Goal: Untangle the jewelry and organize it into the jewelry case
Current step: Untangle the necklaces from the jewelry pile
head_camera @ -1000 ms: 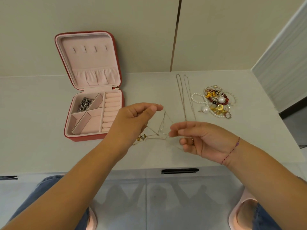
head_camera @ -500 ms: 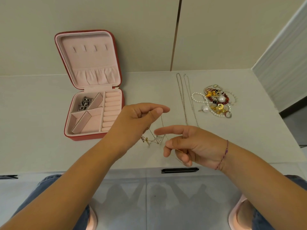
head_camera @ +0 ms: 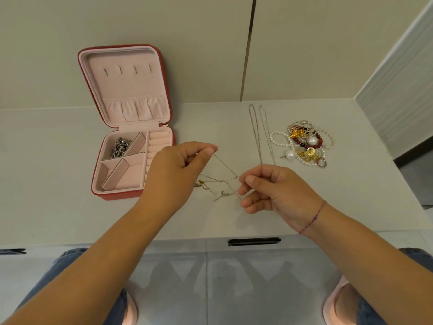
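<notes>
Left hand: the left hand (head_camera: 178, 170) sits at centre frame, fingers curled, thumb and forefinger pinched shut on one end of the thin chain (head_camera: 225, 166).
Right hand: the right hand (head_camera: 276, 191) lies just right of centre and slightly lower, thumb and forefinger nipped on the chain's other run, the remaining fingers folded loosely under.
Key relation: the taut strand runs diagonally from the left pinch, upper left, down to the right pinch, lower right; the snarl hangs below that line, between the two hands, closer to the right one, which looks better placed to pick at it.
Countertop: the pale countertop (head_camera: 58, 184) fills the middle band of the frame.
Jewelry case: the jewelry case (head_camera: 131, 195) stands open at the upper left of the frame, lid tilted back, touching the wall; a dark metallic piece (head_camera: 119, 146) lies in its rear left compartment, and the other compartments look bare.
Laid-out chains: two straightened chains (head_camera: 256, 137) lie side by side, running away from the viewer, right of centre.
Jewelry pile: the jewelry pile (head_camera: 304, 144) of pearls, gold and red beads sits at the right, well apart from the case.
Tangle: the knot (head_camera: 222, 192) of fine links, with a small gold charm (head_camera: 200, 182) at its left, hangs just above the counter.
Judgement: untangling is under way; most pieces are not yet in the case.
</notes>
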`<action>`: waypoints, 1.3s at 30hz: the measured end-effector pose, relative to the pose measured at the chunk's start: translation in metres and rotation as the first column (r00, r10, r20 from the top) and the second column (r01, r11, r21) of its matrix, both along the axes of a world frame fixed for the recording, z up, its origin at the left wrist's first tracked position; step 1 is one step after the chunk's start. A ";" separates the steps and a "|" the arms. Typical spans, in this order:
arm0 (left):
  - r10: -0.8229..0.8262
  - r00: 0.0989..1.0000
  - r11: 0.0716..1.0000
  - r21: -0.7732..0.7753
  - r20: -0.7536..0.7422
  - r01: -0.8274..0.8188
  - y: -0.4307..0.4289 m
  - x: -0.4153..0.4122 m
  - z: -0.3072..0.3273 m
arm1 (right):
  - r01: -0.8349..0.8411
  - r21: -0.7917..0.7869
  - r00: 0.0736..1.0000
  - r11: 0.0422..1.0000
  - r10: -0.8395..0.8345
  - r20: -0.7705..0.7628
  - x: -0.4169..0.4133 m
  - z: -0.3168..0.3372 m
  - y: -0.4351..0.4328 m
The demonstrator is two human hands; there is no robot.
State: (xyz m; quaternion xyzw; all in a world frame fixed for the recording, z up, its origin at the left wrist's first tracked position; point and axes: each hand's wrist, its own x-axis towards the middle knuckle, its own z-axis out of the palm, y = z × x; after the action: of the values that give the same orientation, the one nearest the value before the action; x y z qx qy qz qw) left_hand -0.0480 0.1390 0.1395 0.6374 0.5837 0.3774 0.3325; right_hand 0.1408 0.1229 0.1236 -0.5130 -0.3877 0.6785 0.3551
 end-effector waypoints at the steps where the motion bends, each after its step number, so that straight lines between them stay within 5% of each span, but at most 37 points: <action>1: 0.010 0.999 1.000 0.018 -0.036 -0.009 0.000 0.000 -0.002 | 0.009 0.007 1.000 1.000 -0.009 -0.003 0.000 0.000 0.000; 17: -0.008 0.998 1.000 0.023 0.065 0.007 0.001 0.003 0.000 | -0.014 0.019 1.000 1.000 0.014 -0.006 -0.001 0.004 -0.001; 28: -0.024 0.989 1.000 -0.002 0.149 0.025 0.000 0.004 0.004 | -0.173 -0.218 0.961 0.960 0.116 -0.251 0.000 0.008 -0.002; 39: -0.039 0.990 0.999 -0.008 0.134 0.040 -0.001 0.004 0.004 | -0.256 -0.219 0.877 0.942 0.130 -0.463 0.003 0.008 -0.002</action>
State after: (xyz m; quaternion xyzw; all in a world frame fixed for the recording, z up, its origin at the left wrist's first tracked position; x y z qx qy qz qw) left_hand -0.0444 0.1379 0.1439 0.6204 0.5494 0.4096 0.3815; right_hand 0.1442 0.1208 0.1317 -0.3478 -0.2490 0.8564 0.2893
